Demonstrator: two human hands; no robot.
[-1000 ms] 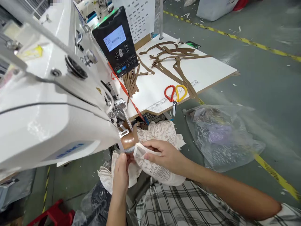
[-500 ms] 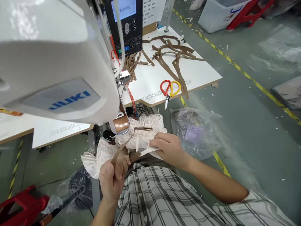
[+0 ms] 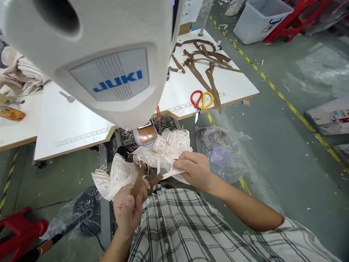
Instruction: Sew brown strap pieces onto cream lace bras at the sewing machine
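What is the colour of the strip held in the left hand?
The strip in the left hand is brown; it shows best in the head view.

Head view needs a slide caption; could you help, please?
Brown strap in left hand's grip, white strip in right hand's grip, near JUKI machine.

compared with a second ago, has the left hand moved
Yes: judged against the copper-coloured machine end, the left hand has drawn back from it, toward the plaid shirt.

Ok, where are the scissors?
Head view: the scissors lie right of the sewing machine, beside brown strips, partly jutting past the edge of the white table.
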